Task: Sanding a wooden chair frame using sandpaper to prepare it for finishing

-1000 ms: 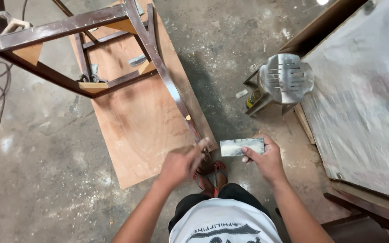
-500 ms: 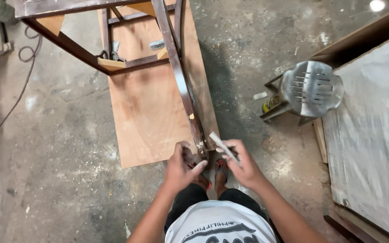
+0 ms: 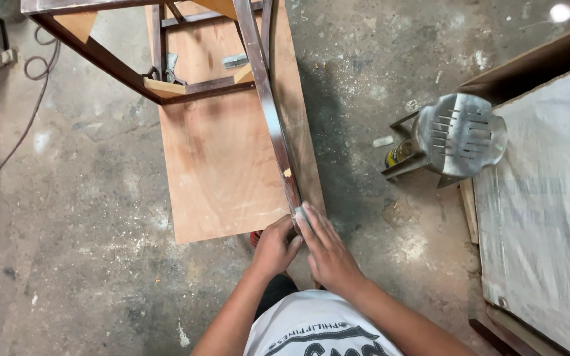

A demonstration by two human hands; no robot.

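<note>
Two bare hands meet at the near end of a dark wooden frame leg (image 3: 273,125). Left hand (image 3: 273,249) curls around the tip from below; right hand (image 3: 326,254) presses flat beside it, any contents hidden. Beyond the grip the leg runs stiff, glossy, likely slippery; the plywood sheet (image 3: 219,158) lies beneath.

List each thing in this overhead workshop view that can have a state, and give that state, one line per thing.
Dark brown wooden chair frame: tipped over on the board, one leg reaching toward the person.
Flat plywood board: lying on the concrete floor.
Left hand: grip closed around the leg's end.
Right hand: fingers pressed flat against the leg's end.
Grey plastic stool: upright.
</note>
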